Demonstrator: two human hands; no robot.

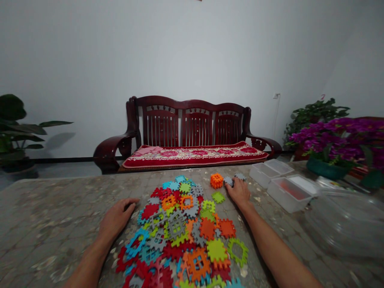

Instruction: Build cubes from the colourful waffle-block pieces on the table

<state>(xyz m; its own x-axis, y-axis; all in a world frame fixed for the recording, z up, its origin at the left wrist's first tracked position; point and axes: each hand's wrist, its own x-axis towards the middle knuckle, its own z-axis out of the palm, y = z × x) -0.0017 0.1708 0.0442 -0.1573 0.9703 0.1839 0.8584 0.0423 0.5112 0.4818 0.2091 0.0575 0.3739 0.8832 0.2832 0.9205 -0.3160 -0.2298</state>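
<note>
A heap of flat, toothed plastic building tiles (183, 228) in red, orange, green, blue and grey lies on the stone-patterned table (45, 216). My left hand (117, 218) rests palm down on the table at the heap's left edge, fingers loosely curled, holding nothing. My right hand (239, 191) reaches to the far right of the heap, its fingers closed on a grey tile (229, 181). An orange cube built of tiles (216, 180) stands just left of that hand, and another grey tile (240, 176) lies just beyond the fingers.
Two clear plastic boxes (271, 171) (289, 193) sit at the right, with a clear lid or bowl (345, 224) nearer me. A pot of purple flowers (333, 144) stands beyond them. A dark wooden bench with a red cushion (192, 154) is behind the table, and a leafy plant (15, 132) stands far left.
</note>
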